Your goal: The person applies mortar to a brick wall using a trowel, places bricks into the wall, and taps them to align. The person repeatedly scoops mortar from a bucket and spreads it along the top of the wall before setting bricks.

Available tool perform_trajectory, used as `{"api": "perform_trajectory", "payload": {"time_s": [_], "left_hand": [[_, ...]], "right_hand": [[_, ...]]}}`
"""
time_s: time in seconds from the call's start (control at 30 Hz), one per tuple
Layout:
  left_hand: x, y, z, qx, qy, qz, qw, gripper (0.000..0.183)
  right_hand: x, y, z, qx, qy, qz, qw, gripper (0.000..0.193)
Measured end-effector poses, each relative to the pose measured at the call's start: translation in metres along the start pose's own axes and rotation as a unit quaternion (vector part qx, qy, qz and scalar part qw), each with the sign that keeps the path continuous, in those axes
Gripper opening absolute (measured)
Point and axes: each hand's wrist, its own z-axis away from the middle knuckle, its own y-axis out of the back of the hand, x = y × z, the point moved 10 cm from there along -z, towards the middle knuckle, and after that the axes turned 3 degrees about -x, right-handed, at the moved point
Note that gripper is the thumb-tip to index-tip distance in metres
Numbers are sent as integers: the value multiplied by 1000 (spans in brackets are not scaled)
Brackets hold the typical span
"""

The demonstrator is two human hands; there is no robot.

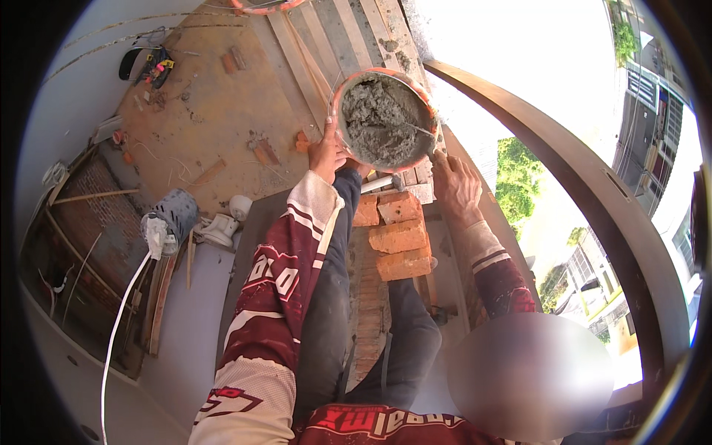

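We see the left hand (pixel 328 154) pressed against the near left side of the orange bucket (pixel 424 93), fingers laid along its wall. The right hand (pixel 456 185) is at the near right side, its fingers bent toward the rim; we cannot tell whether they grip rim or handle.

The bucket, holding grey mortar (pixel 378 111), sits beyond the knees, at the ends of the pale boards (pixel 352 30). We judge that an uneven hold could tip it, since the load looks heavy and wet; a slipping left palm could spill mortar over the orange bricks (pixel 400 239) just nearer the body. A swing toward the person could also knock those bricks.

Both arms reach forward: the left forearm slants in from the lower left, wrist nearly straight, while the right comes up from the lower right, its upper part hidden by a blurred patch.
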Motion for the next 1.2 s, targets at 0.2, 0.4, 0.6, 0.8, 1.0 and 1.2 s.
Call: {"api": "perform_trajectory", "payload": {"time_s": [0.2, 0.4, 0.6, 0.8, 1.0, 1.2], "left_hand": [[-3, -1, -4, 21, 7, -9, 1000, 92], [-12, -3, 2, 20, 40, -1, 999, 91], [-17, 1, 5, 21, 48, 8, 999, 100], [-14, -2, 19, -29, 15, 63, 998, 102], [-27, 20, 33, -34, 11, 62, 997, 109], [-90, 99, 46, 27, -12, -14, 999, 89]], "right_hand": [[-6, -50, -32, -189, -74, -74, 977, 30], [-34, -90, -24, -225, -73, -257, 937, 30], [-24, -90, -5, -241, -112, -364, 892, 38], [-30, -54, 2, -190, -101, -391, 895, 36], [-24, -17, 4, -185, -101, -369, 905, 40], [-17, 29, 36, -153, -137, -371, 906, 37]]}}
